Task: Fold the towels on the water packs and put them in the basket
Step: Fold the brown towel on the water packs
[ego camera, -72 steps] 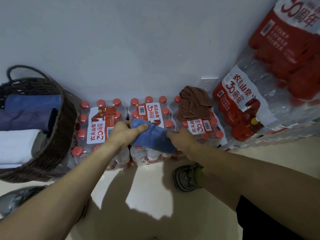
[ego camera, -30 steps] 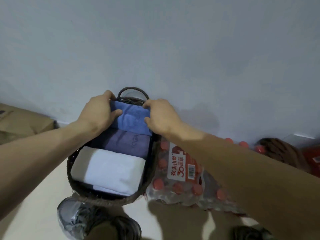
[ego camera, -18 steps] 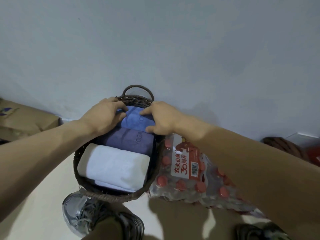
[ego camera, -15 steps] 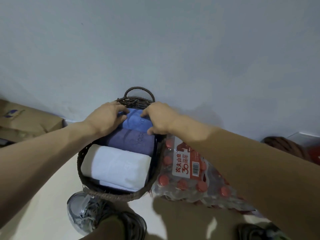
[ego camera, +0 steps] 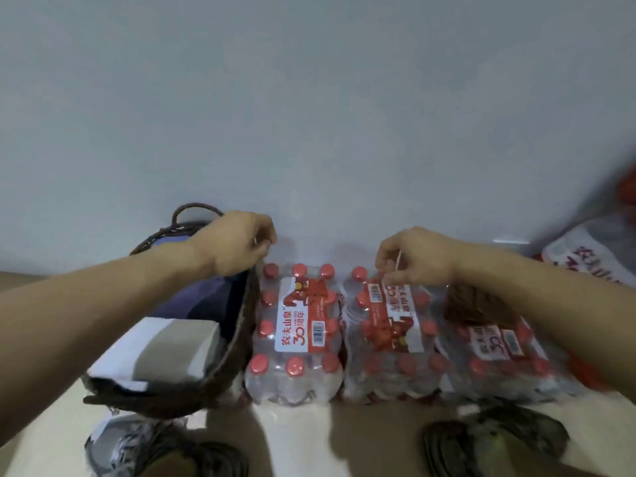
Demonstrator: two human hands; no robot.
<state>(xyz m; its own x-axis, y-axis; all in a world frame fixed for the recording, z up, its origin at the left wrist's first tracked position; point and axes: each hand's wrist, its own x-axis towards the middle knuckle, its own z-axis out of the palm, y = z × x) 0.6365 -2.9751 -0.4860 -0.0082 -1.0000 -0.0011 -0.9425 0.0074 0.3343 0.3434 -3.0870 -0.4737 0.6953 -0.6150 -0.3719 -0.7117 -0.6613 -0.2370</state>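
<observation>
A dark wicker basket (ego camera: 237,352) stands on the floor at the left. It holds a folded white towel (ego camera: 161,352) in front and a purple towel (ego camera: 203,297) behind; my forearm hides the blue one. My left hand (ego camera: 237,244) hovers over the basket's far right rim, fingers loosely curled, holding nothing. My right hand (ego camera: 416,256) hangs over the middle water pack (ego camera: 385,335), also holding nothing. A crumpled brown towel (ego camera: 478,308) lies on the right water pack (ego camera: 506,359), just under my right wrist. The left water pack (ego camera: 296,335) is bare.
A grey wall rises right behind the packs. Larger stacked water packs (ego camera: 592,256) stand blurred at the far right. My shoes (ego camera: 495,438) rest on the pale floor in front of the packs and the basket.
Both hands have let go of the blue towel in the basket and lifted out. They have moved right, the right hand now over the water packs near the brown towel.
</observation>
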